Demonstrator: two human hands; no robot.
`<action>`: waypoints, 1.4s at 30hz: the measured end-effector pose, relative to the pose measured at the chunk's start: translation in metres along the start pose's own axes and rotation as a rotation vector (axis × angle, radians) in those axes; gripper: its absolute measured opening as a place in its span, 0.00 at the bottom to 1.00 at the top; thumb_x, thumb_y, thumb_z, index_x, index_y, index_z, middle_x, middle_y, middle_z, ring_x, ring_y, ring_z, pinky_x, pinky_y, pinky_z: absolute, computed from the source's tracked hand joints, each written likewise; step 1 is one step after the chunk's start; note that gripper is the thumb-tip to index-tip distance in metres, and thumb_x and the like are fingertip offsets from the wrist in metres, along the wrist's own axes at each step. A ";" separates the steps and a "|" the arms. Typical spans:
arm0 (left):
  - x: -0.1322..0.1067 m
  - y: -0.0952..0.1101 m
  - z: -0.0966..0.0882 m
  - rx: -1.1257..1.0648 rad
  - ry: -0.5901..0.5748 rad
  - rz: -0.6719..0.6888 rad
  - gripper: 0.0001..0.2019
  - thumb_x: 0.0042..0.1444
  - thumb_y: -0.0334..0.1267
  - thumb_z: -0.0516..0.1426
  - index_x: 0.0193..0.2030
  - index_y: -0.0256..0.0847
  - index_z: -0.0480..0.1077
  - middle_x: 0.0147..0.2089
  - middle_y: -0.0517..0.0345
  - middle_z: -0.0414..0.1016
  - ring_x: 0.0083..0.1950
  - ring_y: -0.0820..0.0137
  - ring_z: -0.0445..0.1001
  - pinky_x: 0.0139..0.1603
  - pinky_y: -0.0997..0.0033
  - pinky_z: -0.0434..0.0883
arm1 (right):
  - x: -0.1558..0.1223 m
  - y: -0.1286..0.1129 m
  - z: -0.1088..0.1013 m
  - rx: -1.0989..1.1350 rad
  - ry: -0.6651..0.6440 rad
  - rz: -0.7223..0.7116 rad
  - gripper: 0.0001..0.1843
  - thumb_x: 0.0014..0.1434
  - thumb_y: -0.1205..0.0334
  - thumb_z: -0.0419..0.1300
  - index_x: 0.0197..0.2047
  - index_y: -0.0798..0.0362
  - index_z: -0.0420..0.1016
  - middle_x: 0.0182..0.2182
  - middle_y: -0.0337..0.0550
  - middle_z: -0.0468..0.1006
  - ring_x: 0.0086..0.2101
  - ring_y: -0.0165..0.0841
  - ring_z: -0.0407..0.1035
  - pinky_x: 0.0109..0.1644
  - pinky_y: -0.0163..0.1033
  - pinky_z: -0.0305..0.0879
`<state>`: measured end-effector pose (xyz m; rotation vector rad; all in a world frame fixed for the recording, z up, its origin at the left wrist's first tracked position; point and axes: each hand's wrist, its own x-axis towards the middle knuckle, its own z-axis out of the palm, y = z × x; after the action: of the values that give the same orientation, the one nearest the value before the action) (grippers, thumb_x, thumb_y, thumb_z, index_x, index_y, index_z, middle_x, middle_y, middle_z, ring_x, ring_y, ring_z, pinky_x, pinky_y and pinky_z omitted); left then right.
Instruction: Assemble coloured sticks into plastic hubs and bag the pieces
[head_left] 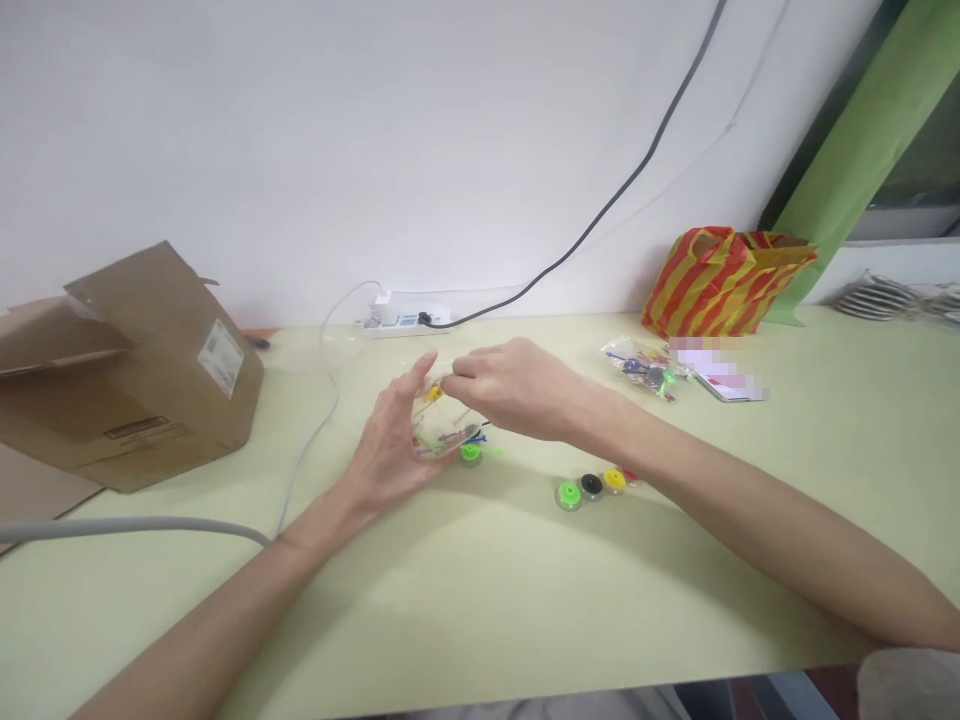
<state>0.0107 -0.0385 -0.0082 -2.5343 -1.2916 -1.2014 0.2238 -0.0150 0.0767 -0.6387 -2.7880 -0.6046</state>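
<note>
My left hand [390, 445] cups a transparent plastic packet [444, 422] holding small coloured parts, including a yellow piece. My right hand [510, 385] pinches the top of the packet from the right. Just below the packet lies a green plastic spool [470, 452]. To the right of my hands, a green spool [568, 495], a black spool [591, 486] and a yellow spool [614, 481] stand in a row on the table.
A cardboard box [127, 370] stands at the left of the pale green table [480, 610], with a grey cable [127, 530] in front. A parts bag [641, 365], a red-and-yellow striped bag [720, 285] and a power strip [401, 320] stand at the back.
</note>
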 end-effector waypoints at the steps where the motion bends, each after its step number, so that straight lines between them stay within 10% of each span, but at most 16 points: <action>1: 0.000 0.000 0.000 -0.007 -0.002 -0.006 0.49 0.56 0.47 0.65 0.76 0.54 0.39 0.61 0.46 0.68 0.54 0.57 0.74 0.52 0.55 0.73 | 0.000 -0.002 0.002 -0.007 -0.005 0.015 0.15 0.62 0.81 0.51 0.44 0.58 0.76 0.32 0.45 0.78 0.28 0.30 0.65 0.28 0.40 0.41; 9: 0.001 -0.002 0.000 0.007 0.080 -0.029 0.47 0.57 0.47 0.65 0.76 0.50 0.42 0.58 0.48 0.70 0.54 0.59 0.73 0.53 0.56 0.75 | 0.007 -0.001 0.009 0.367 0.189 0.084 0.12 0.72 0.60 0.56 0.48 0.55 0.79 0.31 0.42 0.80 0.30 0.30 0.69 0.33 0.36 0.52; 13: 0.002 -0.004 0.000 -0.001 0.112 -0.077 0.46 0.57 0.45 0.64 0.76 0.48 0.42 0.49 0.54 0.72 0.51 0.61 0.72 0.55 0.55 0.73 | 0.001 0.027 0.016 0.425 0.340 0.351 0.20 0.74 0.58 0.50 0.38 0.57 0.80 0.34 0.46 0.80 0.33 0.30 0.69 0.38 0.35 0.56; 19: 0.002 -0.004 0.001 0.110 0.003 -0.035 0.46 0.58 0.41 0.62 0.76 0.50 0.40 0.51 0.53 0.72 0.51 0.60 0.71 0.53 0.56 0.72 | -0.004 0.055 0.065 0.654 -0.398 0.265 0.15 0.59 0.60 0.67 0.49 0.55 0.81 0.39 0.45 0.83 0.34 0.32 0.72 0.36 0.34 0.59; 23: 0.002 -0.007 0.001 0.162 -0.061 -0.013 0.48 0.57 0.40 0.62 0.77 0.50 0.37 0.52 0.52 0.71 0.52 0.59 0.70 0.55 0.54 0.69 | -0.001 0.049 0.076 0.739 -0.500 0.202 0.06 0.61 0.66 0.62 0.38 0.57 0.81 0.33 0.45 0.81 0.31 0.31 0.70 0.35 0.34 0.60; 37: 0.000 -0.008 0.001 0.128 -0.123 -0.123 0.48 0.56 0.41 0.61 0.77 0.47 0.37 0.53 0.51 0.70 0.52 0.58 0.69 0.56 0.54 0.68 | -0.028 0.080 -0.009 0.579 0.289 0.454 0.10 0.63 0.68 0.55 0.35 0.55 0.78 0.30 0.43 0.77 0.31 0.30 0.65 0.38 0.38 0.59; 42: -0.001 -0.007 0.001 0.092 -0.094 -0.124 0.46 0.56 0.42 0.62 0.76 0.46 0.40 0.53 0.50 0.70 0.51 0.59 0.70 0.56 0.54 0.69 | -0.016 0.045 -0.015 0.566 0.210 0.278 0.08 0.63 0.69 0.59 0.35 0.54 0.79 0.33 0.42 0.80 0.33 0.31 0.68 0.37 0.37 0.57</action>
<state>0.0061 -0.0340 -0.0116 -2.5061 -1.5076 -1.0276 0.2598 0.0097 0.1004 -0.7552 -2.4355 0.1644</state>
